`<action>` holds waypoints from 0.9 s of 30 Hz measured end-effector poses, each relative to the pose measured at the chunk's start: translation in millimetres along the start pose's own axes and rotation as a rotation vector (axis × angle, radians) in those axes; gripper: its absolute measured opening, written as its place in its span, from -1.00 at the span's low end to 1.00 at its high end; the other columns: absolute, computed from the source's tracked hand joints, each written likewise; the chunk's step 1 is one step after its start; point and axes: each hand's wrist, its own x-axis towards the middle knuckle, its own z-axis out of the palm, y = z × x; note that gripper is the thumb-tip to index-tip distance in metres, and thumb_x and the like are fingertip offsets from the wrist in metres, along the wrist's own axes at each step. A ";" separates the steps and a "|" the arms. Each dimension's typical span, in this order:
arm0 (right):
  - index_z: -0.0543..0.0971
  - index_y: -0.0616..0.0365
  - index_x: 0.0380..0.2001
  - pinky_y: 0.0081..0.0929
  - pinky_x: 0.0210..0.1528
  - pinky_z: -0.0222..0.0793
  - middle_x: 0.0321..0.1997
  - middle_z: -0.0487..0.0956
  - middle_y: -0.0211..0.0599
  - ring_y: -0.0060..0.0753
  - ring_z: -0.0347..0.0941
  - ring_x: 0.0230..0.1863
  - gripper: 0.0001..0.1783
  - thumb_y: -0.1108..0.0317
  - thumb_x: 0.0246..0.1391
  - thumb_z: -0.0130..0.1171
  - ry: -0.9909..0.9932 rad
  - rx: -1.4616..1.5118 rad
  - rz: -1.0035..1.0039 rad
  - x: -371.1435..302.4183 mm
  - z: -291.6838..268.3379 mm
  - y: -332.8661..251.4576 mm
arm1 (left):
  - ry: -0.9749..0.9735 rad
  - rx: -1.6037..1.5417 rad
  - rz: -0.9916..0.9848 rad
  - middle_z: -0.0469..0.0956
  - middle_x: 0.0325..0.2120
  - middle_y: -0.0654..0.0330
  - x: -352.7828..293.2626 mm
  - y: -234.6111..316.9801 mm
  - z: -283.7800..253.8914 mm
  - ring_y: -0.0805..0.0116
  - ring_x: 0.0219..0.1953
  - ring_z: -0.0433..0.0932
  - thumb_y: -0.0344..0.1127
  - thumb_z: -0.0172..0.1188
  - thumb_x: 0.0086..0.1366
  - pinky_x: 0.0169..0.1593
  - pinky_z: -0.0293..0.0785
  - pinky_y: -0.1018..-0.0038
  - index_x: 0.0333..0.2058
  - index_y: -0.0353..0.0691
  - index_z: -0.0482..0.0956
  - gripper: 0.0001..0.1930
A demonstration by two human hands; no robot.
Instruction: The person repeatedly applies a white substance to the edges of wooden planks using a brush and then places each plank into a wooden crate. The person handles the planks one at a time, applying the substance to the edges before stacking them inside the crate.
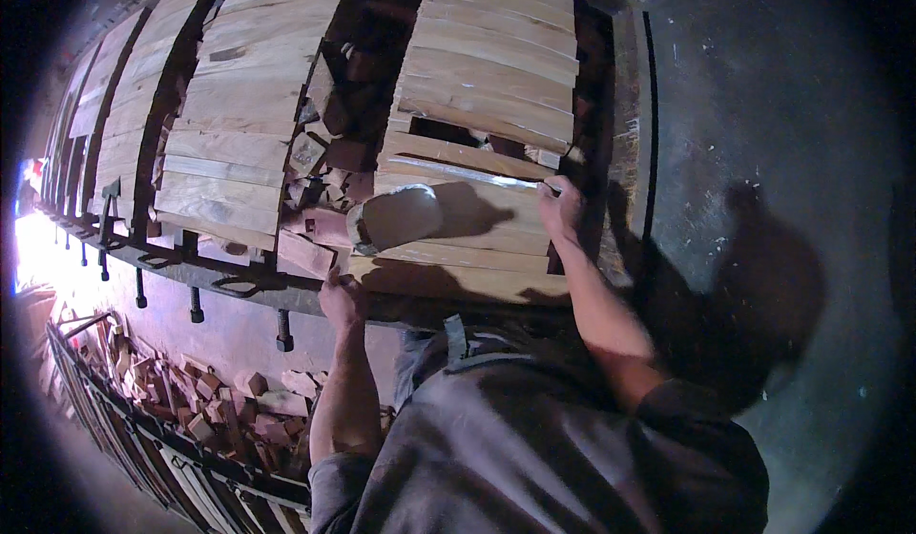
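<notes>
My right hand (560, 205) is closed at the right end of a narrow wooden board whose edge carries a wet white streak (477, 171). Whatever its fingers pinch is too small to make out. My left hand (342, 300) is curled at the front edge of the bench, against the corner of a pale wood block (305, 252); its grip is partly hidden. Between my hands, a rounded pale container (396, 217) with a whitish inside rests on the near boards (477, 238). Beyond the streaked board, a dark gap separates it from the far panel of boards (487, 57).
More board panels (239, 85) lie to the left, with wood offcuts (329, 157) in the gap between. Bolts (284, 329) hang below the metal front rail (229, 281). A slatted bin of wood scraps (229, 410) stands lower left. Grey floor (763, 152) lies right.
</notes>
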 end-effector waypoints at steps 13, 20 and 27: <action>0.64 0.05 -0.30 -0.26 -0.14 0.44 -0.28 0.63 -0.12 -0.02 0.55 -0.19 -0.75 0.18 -0.04 0.28 0.110 -0.205 0.149 9.5 -59.6 51.0 | -0.022 0.058 0.024 0.60 -0.47 -0.11 -18.0 49.9 -10.0 0.04 -0.38 0.60 -0.40 0.01 -0.02 -0.23 0.45 0.27 -0.11 -0.33 0.59 -0.55; 0.61 0.01 -0.14 -0.16 -0.06 0.43 -0.17 0.62 -0.14 0.00 0.51 -0.08 -0.67 0.21 -0.01 0.25 0.098 -0.365 0.227 15.2 -77.7 62.4 | -0.024 0.083 0.001 0.61 -0.46 -0.11 -12.0 36.1 -10.1 0.02 -0.36 0.61 -0.37 0.04 -0.02 -0.19 0.47 0.29 -0.11 -0.32 0.59 -0.56; 0.60 0.06 -0.14 -0.17 -0.05 0.40 -0.13 0.59 -0.10 0.03 0.50 -0.09 -0.69 0.34 -0.02 0.25 0.020 -0.358 0.058 1.9 -93.3 25.2 | -0.045 0.067 -0.024 0.62 -0.43 -0.10 -12.0 33.3 -10.2 0.04 -0.32 0.62 -0.37 0.06 -0.03 -0.15 0.49 0.31 -0.08 -0.33 0.57 -0.54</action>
